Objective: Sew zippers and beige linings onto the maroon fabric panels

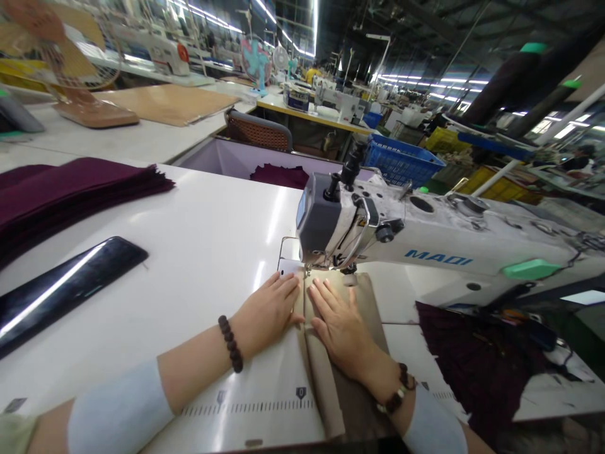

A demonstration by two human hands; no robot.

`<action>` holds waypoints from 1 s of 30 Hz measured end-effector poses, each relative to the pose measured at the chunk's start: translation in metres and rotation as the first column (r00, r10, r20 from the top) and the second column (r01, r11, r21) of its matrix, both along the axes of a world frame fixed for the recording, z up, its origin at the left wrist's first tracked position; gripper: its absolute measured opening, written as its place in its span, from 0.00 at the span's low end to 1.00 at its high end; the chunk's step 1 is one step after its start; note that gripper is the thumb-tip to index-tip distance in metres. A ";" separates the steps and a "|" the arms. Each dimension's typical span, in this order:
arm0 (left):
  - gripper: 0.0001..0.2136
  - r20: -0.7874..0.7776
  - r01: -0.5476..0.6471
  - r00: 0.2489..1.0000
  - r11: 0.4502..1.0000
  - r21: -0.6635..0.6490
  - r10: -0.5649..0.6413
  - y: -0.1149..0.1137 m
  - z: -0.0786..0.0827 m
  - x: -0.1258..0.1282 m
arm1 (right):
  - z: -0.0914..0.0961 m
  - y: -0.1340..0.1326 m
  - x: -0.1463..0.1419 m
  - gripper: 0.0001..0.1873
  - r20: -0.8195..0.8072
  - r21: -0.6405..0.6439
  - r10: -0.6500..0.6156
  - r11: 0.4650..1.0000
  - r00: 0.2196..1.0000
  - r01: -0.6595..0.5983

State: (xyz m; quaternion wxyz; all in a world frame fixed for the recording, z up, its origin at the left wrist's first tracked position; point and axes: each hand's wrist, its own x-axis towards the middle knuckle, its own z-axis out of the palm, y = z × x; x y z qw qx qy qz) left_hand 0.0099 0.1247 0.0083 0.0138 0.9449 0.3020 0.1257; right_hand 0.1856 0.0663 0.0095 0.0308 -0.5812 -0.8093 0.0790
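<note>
Both hands flat on the tan fabric (331, 378), just short of the needle (306, 271). Left hand (267, 310) left of the fold, right hand (341, 326) right of it; fingers (288, 287) stretched out, close together, pressing down, gripping nothing. Machine head (331, 217) sits right over the fingertips. Maroon stack (70, 189) and black ruler (61, 284) lie well left on the surface (198, 252).

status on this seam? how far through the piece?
Early. Both hands, left hand and right hand, press the beige fabric flat at the needle of the sewing machine. Most of the strip lies short of the needle, unsewn. A maroon stack waits left.
</note>
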 end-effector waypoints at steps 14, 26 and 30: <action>0.16 0.226 0.325 0.933 0.926 -0.190 -0.281 -0.087 0.016 -0.017 | -0.003 -0.003 0.004 0.26 -0.041 0.017 0.023 1.000 0.999 -0.022; 0.15 0.163 0.405 0.910 0.901 -0.155 -0.381 -0.104 0.015 -0.027 | 0.004 -0.003 0.001 0.25 -0.054 0.011 0.043 0.999 0.998 -0.043; 0.15 0.042 0.440 0.898 0.890 -0.116 -0.438 -0.105 0.016 -0.033 | 0.007 -0.003 0.004 0.25 -0.069 0.024 0.178 0.984 0.982 -0.177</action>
